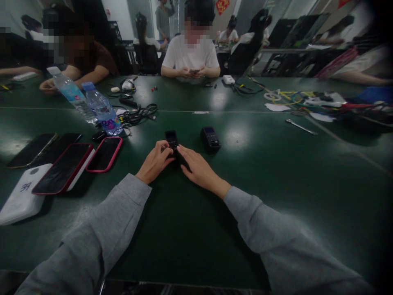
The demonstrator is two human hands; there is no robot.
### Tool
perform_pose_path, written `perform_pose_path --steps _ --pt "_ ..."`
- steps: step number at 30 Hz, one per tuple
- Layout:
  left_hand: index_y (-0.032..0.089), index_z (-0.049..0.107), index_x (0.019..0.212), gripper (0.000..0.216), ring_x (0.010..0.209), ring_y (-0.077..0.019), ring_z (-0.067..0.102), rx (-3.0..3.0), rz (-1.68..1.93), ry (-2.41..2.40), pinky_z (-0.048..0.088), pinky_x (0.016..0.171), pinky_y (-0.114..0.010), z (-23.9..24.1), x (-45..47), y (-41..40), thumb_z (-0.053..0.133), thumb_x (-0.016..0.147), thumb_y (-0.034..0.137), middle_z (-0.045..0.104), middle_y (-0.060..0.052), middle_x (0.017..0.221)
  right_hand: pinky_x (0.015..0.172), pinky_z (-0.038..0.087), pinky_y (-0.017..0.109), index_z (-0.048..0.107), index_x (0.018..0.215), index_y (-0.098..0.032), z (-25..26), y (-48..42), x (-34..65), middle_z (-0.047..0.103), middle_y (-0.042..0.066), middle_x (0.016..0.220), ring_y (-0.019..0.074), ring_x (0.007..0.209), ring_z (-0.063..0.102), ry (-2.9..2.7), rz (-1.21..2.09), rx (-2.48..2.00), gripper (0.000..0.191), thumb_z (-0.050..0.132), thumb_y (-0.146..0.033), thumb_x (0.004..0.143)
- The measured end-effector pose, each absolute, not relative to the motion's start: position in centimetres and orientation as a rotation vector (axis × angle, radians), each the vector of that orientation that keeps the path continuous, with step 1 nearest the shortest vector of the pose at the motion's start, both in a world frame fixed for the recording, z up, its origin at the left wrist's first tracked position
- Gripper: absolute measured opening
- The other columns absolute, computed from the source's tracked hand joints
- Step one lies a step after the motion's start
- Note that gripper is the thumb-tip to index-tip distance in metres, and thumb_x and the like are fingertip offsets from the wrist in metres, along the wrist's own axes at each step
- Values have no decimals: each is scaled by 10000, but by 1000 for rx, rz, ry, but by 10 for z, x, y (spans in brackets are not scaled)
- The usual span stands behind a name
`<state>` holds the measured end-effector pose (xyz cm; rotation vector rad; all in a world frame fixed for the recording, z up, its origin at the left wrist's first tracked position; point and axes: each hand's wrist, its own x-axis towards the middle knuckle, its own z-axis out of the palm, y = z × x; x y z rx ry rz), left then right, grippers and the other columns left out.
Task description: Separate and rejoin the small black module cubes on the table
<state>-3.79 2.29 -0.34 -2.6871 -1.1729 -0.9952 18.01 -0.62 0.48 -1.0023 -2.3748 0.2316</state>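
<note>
Between my hands is a small black boxy device (171, 136) with a dark screen at its top end. My left hand (156, 161) is closed on its left and lower side, with fingers bent over its face. My right hand (196, 164) lies against its right side, fingers stretched out and fingertips touching its edge; the thumb points toward the device's near end. The lower part of the device is hidden by my hands. A second, similar black device (211, 139) with a small screen lies on the table just beyond my right hand, apart from it.
On the green table (190, 233), several phones, including a pink-edged phone (105, 154), and a white power bank (26, 192) lie left. Behind them are two water bottles (102, 110) and black cables (139, 114). A wrench (301, 127) lies right. A person (190, 55) sits opposite.
</note>
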Motion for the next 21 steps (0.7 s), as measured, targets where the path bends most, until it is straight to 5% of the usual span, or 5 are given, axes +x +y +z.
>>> perform_pose_path --steps 21 --pt "190 532 1054 172 982 -178 548 -2681 -1028 -1138 556 874 -401 -5 -38 23 605 899 203 393 -79 1201 1076 397 459 286 1509 -197 4 -5 179 414 116 1466 249 1347 382 -2362 198 -1094 611 453 -125 926"
